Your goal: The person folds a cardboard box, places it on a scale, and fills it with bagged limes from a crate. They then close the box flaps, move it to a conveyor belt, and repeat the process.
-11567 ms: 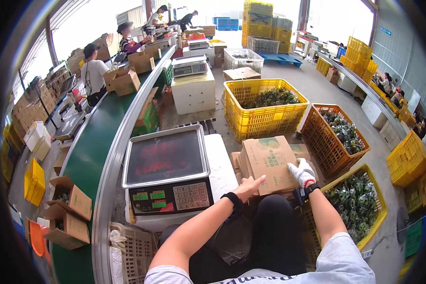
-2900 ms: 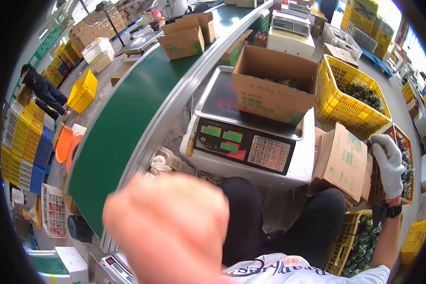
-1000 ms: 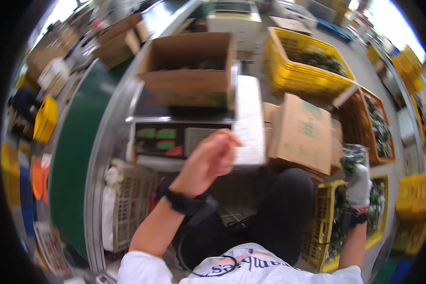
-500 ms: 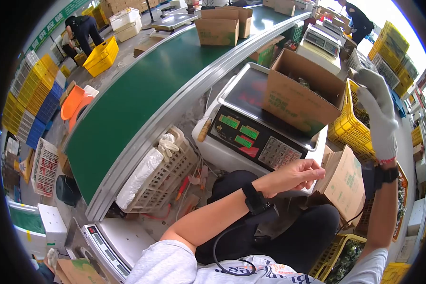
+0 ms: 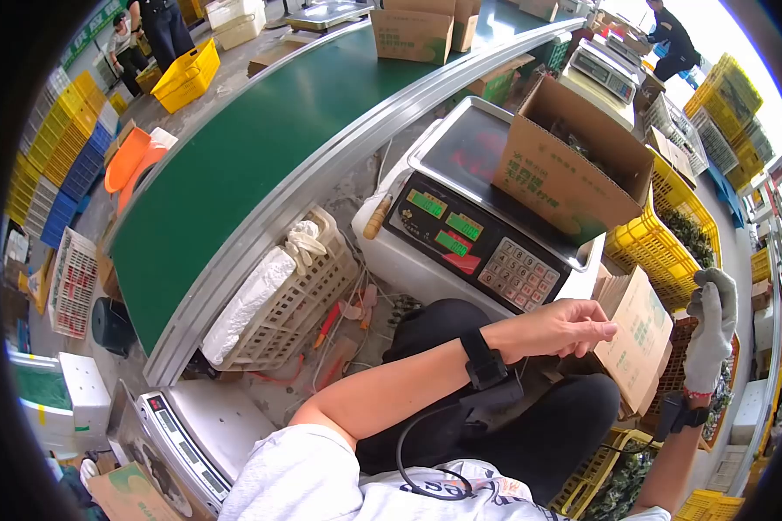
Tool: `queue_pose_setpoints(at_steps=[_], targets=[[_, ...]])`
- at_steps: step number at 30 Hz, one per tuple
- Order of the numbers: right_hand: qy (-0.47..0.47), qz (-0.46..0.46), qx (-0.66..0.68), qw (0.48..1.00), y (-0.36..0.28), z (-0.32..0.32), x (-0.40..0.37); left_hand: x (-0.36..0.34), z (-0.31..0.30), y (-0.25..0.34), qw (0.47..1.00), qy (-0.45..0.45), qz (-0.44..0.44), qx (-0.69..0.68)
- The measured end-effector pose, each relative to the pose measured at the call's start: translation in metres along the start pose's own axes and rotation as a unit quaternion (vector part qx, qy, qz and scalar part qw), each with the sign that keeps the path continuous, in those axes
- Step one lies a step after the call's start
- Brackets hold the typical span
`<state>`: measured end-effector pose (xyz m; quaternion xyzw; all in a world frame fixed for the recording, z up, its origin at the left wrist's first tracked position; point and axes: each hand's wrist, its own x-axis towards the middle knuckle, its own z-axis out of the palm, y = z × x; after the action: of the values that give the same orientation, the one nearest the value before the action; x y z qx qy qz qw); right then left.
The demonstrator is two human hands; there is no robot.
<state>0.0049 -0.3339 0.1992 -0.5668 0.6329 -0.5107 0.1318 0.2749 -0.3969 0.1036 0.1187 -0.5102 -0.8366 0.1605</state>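
My bare left hand (image 5: 567, 327) hovers in front of the weighing scale (image 5: 487, 234), fingers loosely curled, holding nothing; a black band wraps its wrist. An open cardboard box (image 5: 573, 165) with a few dark green items inside stands on the scale's platform. My right hand (image 5: 711, 328), in a white glove, hangs at the right beside a stack of flat cardboard boxes (image 5: 639, 334), fingers slack and empty. Behind it stands a yellow crate (image 5: 660, 234) of green produce.
A green conveyor belt (image 5: 252, 148) curves along the left, carrying cardboard boxes (image 5: 413, 30) far off. A white basket (image 5: 295, 300) sits under the belt's rail. A second scale (image 5: 191, 443) lies at lower left. People work at the far ends. Coloured crates are stacked at left.
My gloved right hand has dropped from above the box on the scale down to beside the flat cardboard stack. My left hand stayed near the scale's front.
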Motion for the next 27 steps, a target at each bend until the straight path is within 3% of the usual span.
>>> queue_pose_setpoints(at_steps=[6,8,11,13,15,18,19,21,25,27], targets=[[-0.018,0.066,0.05,0.996,0.023,0.002,-0.006,-0.008,0.001,0.006,1.0,0.004,0.008,-0.003],[-0.026,0.039,0.042,0.998,0.013,0.019,-0.002,-0.021,-0.003,0.022,0.996,0.057,0.07,-0.006],[-0.083,-0.034,-0.046,0.995,-0.003,0.044,0.009,-0.051,-0.05,0.071,0.915,0.281,0.287,0.027],[-0.055,-0.136,-0.116,0.982,-0.009,0.069,0.02,-0.046,-0.105,0.11,0.816,0.46,0.293,0.193],[-0.032,-0.243,-0.236,0.94,-0.012,0.093,0.031,-0.03,-0.168,0.124,0.867,0.406,0.217,0.191],[-0.04,-0.281,-0.125,0.951,-0.003,0.12,0.045,0.001,-0.203,0.122,0.954,0.269,0.116,0.06],[-0.049,-0.296,-0.143,0.943,0.002,0.126,0.048,0.011,-0.198,0.118,0.964,0.219,0.114,0.102],[-0.052,-0.263,-0.195,0.944,0.004,0.134,0.049,0.02,-0.197,0.114,0.982,0.174,0.049,0.054],[-0.067,-0.268,-0.163,0.947,0.021,0.132,0.06,0.027,-0.205,0.11,0.981,0.182,0.06,0.038],[-0.08,-0.275,-0.173,0.942,0.018,0.132,0.061,0.031,-0.207,0.114,0.971,0.219,0.003,0.091]])
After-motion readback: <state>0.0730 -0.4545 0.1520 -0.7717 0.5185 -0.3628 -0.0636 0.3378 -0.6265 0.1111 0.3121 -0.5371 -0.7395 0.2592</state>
